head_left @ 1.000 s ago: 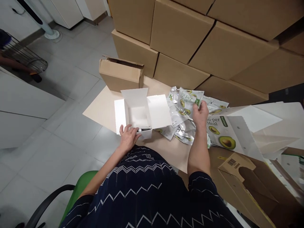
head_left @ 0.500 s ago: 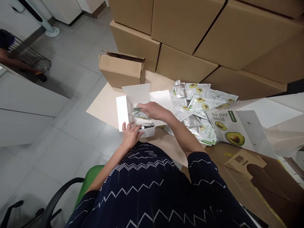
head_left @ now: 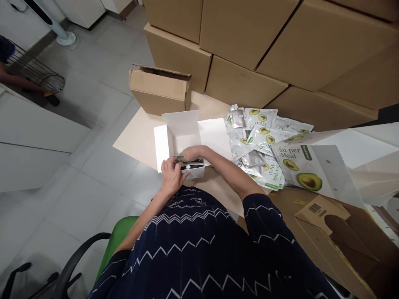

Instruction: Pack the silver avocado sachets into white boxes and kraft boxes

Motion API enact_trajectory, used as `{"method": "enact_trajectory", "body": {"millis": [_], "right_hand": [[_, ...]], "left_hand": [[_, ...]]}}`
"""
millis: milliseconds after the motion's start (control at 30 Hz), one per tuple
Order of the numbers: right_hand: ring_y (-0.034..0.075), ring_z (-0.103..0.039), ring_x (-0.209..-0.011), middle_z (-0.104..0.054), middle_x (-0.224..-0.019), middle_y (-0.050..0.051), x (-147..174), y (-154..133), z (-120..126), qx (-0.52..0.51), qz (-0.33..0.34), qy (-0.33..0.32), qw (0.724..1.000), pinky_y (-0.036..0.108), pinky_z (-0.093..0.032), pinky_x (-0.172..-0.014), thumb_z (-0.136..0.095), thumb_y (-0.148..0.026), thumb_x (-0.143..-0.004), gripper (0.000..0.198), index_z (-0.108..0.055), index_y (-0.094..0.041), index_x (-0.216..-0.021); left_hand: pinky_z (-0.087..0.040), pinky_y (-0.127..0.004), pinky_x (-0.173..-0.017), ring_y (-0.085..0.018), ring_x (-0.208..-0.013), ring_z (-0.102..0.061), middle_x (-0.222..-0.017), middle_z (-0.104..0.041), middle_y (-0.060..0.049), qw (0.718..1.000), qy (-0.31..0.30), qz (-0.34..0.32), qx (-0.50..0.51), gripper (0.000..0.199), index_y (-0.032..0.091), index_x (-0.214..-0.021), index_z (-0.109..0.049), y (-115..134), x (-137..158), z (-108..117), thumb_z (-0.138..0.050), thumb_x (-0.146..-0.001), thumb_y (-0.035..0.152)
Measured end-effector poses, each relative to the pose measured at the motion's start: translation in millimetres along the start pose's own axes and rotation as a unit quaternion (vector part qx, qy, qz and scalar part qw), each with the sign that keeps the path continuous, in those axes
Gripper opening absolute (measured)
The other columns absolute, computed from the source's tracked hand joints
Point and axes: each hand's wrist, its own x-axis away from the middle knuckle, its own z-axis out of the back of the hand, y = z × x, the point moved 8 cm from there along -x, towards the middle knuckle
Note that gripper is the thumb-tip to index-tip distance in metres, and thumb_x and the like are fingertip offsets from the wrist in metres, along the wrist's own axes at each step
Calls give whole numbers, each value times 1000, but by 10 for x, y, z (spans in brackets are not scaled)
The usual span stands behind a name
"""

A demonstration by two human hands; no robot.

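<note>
While the left hand (head_left: 172, 176) clasps the white box (head_left: 186, 140) by its rim, the right hand (head_left: 191, 153) touches a pouch (head_left: 180, 158) inside, grip too hidden to tell

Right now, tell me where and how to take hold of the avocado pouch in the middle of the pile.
Pinch the avocado pouch by its left edge, coming from the left and slightly above. That seems best: it lies nearly flat across other pouches, its left edge looks uncovered, and the printed carton crowds its right side.
</note>
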Motion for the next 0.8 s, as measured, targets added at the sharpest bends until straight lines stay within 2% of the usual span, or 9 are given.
{"method": "enact_trajectory", "body": {"millis": [167,233,300,367,433,533,567,667,800], "right_hand": [[22,-65,-80,-73,-105,18,19,-34,-46,25,-50,-17,998,30,-44,-67,-51,-40,-94,42,-73,-6,-109],[24,-66,-89,-73,-110,19,144,-71,38,12,-49,45,998,31,-45,-72,-54,-34,-93,37,-72,-7,-111],[23,-66,-96,-72,-116,17,398,-103,181,-61,-10,171,983,30,-47,-79,-55,-30,-91,33,-71,-11,-114],[19,-67,-94,-72,-114,11,814,28,301,-193,31,334,922,28,-49,-81,-53,-35,-93,34,-68,-17,-117],[16,-67,-83,-73,-103,8,1325,461,253,-313,-9,490,814,27,-51,-76,-47,-45,-95,38,-67,-19,-115],[19,-66,-80,-71,-95,10,2120,1336,-224,-344,-253,652,626,31,-52,-74,-49,-52,-93,43,-65,-16,-109],[22,-66,-87,-70,-99,13,2307,1571,-429,-319,-353,652,591,33,-52,-79,-56,-51,-90,44,-64,-14,-110],[34,-62,-112,-63,-121,28,2508,2076,-964,-296,-561,543,550,43,-49,-94,-67,-52,-83,61,-60,-5,-122],[38,-56,-123,-55,-131,33,2330,2303,-1209,-312,-606,478,554,44,-48,-96,-70,-57,-79,74,-59,-1,-127]], "left_hand": [[-26,-64,-116,-41,-144,-34,-148,-48,-21,999,-22,-16,-25,28,17,-107,-64,0,-32,-34,-65,-89,40],[-26,-64,-116,-41,-144,-36,-142,-56,-18,999,-31,-23,-30,30,18,-113,-65,-1,-49,-36,-62,-91,39],[-26,-63,-116,-40,-143,-37,-136,-60,-17,999,-35,-25,-31,33,19,-118,-65,-7,-61,-29,-61,-92,39],[-26,-63,-116,-40,-143,-38,-133,-62,-16,999,-36,-26,-29,35,19,-121,-65,-12,-66,-22,-60,-93,39],[-25,-63,-117,-40,-143,-38,-132,-62,-16,999,-36,-25,-24,36,19,-121,-65,-18,-64,-23,-60,-93,40],[-23,-63,-117,-40,-143,-37,-132,-63,-16,999,-34,-23,-17,37,20,-121,-66,-31,-57,-37,-61,-92,42],[-23,-63,-117,-40,-143,-37,-132,-63,-15,999,-33,-24,-15,37,21,-121,-66,-32,-56,-40,-62,-92,42],[-23,-62,-117,-40,-143,-37,-130,-63,-15,999,-25,-30,-12,36,22,-120,-67,-24,-56,-41,-62,-91,44],[-24,-64,-116,-41,-142,-39,-129,-64,-16,999,-21,-32,-13,35,22,-118,-68,-12,-61,-32,-62,-91,43]]}}
